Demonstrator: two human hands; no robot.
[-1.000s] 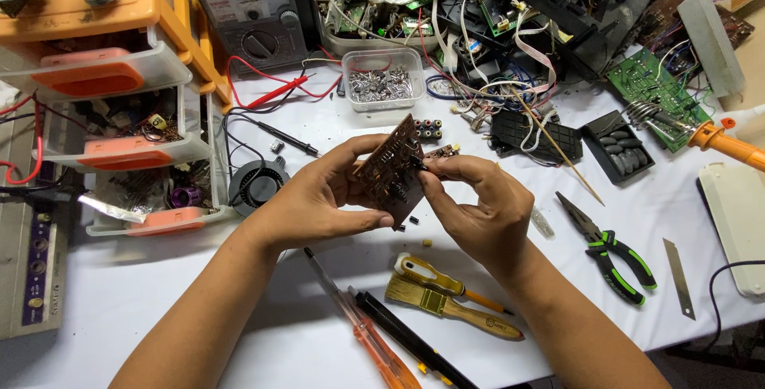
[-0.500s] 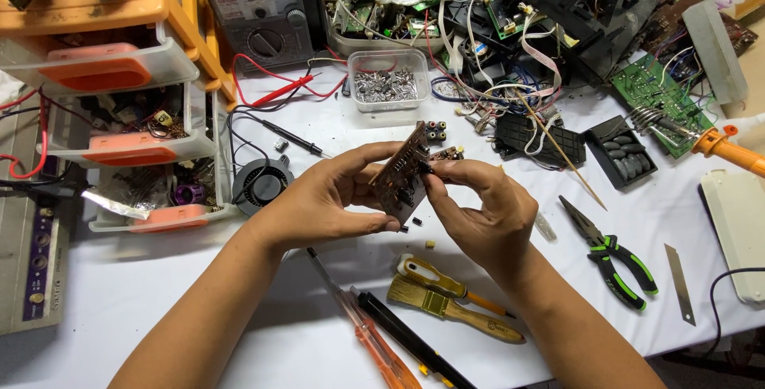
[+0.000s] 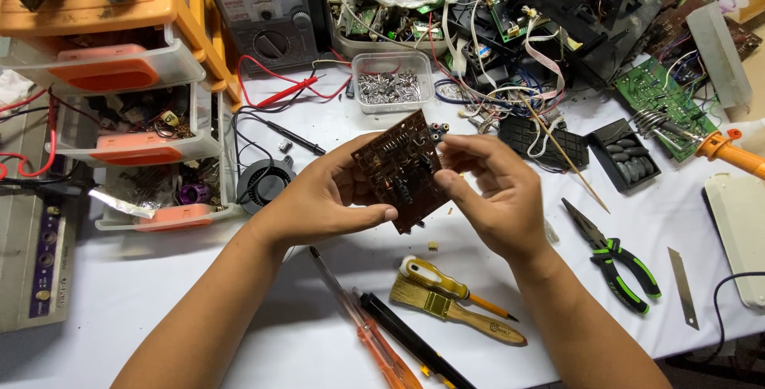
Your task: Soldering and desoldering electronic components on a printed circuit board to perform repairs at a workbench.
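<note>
Both hands are holding a brown circuit board up above the white desk, tilted toward the camera. The left hand is cradling its lower left edge, thumb pressed along the bottom. The right hand is pinching the right edge, fingers curled onto the board's face. Gripping by the edges, as here, seems wise. A paintbrush and screwdrivers are lying just below.

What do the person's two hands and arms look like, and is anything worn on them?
Both forearms are bare up to the picture's lower edge: no sleeves show. The left hand and right hand wear no gloves, and no ring, watch or bracelet is visible. Fingernails are short.
</note>
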